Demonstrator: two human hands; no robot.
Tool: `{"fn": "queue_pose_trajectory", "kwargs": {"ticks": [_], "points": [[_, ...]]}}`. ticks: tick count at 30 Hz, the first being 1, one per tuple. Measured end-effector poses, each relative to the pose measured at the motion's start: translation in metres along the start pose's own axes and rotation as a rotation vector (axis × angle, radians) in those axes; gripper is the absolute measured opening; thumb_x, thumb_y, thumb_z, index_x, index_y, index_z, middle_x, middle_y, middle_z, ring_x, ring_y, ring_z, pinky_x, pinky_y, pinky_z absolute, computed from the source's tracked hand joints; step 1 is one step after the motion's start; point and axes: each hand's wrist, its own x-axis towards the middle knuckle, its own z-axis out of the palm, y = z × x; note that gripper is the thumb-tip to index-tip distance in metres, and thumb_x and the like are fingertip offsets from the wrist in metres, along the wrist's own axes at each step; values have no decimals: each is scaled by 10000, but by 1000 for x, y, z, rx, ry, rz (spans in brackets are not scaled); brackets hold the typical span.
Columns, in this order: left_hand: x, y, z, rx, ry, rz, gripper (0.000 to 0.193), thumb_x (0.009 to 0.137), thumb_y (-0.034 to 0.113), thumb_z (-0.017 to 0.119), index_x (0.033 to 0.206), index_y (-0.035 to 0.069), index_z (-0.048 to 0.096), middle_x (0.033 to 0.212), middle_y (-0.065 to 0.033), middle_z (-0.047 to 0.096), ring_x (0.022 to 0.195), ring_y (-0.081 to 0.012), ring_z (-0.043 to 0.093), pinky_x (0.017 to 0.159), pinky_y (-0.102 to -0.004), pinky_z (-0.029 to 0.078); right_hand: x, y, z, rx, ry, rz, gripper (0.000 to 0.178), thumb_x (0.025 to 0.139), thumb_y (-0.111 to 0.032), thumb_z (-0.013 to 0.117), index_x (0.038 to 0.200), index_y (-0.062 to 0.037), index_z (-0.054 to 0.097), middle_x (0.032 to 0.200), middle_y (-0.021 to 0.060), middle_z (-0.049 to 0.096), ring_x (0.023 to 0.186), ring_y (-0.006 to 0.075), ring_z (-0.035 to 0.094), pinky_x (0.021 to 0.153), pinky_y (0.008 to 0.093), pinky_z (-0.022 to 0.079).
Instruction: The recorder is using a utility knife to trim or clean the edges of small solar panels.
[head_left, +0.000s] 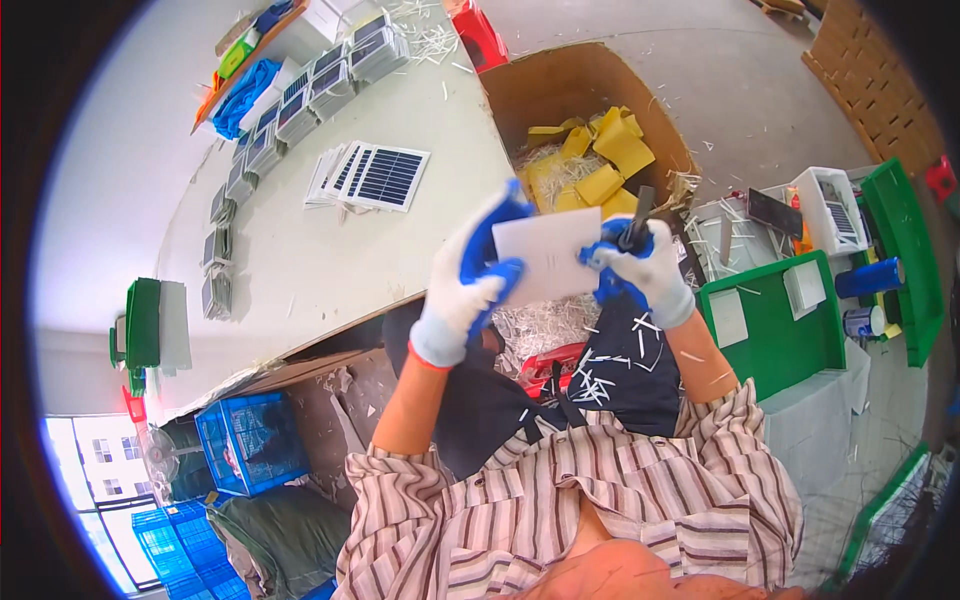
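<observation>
A flat white square panel (547, 256) is held up in front of my lap, its plain pale face toward me. My left hand (462, 278), in a white glove with blue coating, grips its left edge between thumb and fingers. In the same kind of glove, my right hand (648, 272) is closed around a dark tool (641, 212) that sticks up above the fist; its exact kind is unclear. The right fingertips also touch the panel's right edge. On the table to the left lie several small solar panels (388, 178), fanned out.
Stacks of panels (262, 148) line the table's (330, 260) far left side. Beyond my hands stands a cardboard box (640, 95) with yellow scraps and white shreds. At right are a green tray (765, 335) and a blue can (868, 278). White strips lie on my dark lap.
</observation>
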Motion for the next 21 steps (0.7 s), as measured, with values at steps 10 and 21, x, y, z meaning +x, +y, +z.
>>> {"fn": "queue_pose_trajectory", "kwargs": {"ticks": [10, 21], "points": [[-55, 2, 10, -369, 154, -569, 351, 886, 144, 620, 1185, -36, 577, 1052, -103, 669, 937, -168, 666, 828, -285, 533, -34, 24, -19, -848, -48, -395, 354, 783, -25, 674, 1115, -33, 551, 951, 116, 618, 807, 261, 629, 722, 317, 484], [-74, 0, 9, -706, 129, -698, 391, 904, 135, 601, 1260, 9, 502, 1112, -128, 642, 986, -233, 665, 869, -354, 548, -49, -5, -14, -1192, -214, -636, 499, 602, 20, 655, 1083, -78, 564, 972, 128, 553, 901, 335, 570, 785, 409, 451]]}}
